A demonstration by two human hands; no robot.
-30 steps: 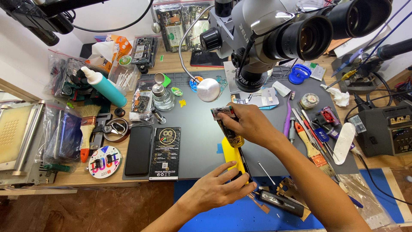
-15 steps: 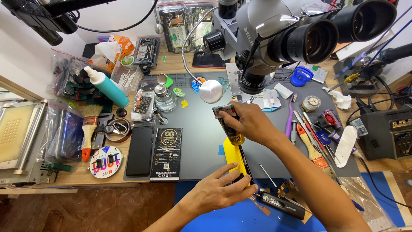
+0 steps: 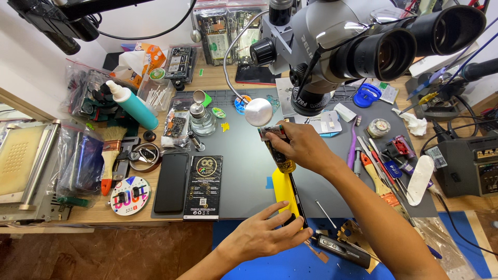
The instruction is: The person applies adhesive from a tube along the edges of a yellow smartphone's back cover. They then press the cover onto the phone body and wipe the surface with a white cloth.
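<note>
My right hand (image 3: 301,145) grips a small tube of glue (image 3: 277,150) with a yellow-and-black label, nozzle pointing down at the top end of a phone (image 3: 290,194) that lies on a yellow pad at the mat's near edge. My left hand (image 3: 267,233) presses down on the phone's near end, fingers spread over it. Just right of that hand lie a black pen-shaped tool (image 3: 342,250) and a thin metal probe (image 3: 326,213).
A stereo microscope (image 3: 353,52) hangs over the dark work mat (image 3: 238,155). On the left lie a black phone (image 3: 171,182), a black box (image 3: 204,187), a brush (image 3: 108,155) and a teal bottle (image 3: 132,106). Screwdrivers and tweezers (image 3: 381,166) crowd the right, beside a black station (image 3: 469,163).
My right hand has tilted the glue tube and shifted it slightly along the phone's top end. My left hand stays on the phone.
</note>
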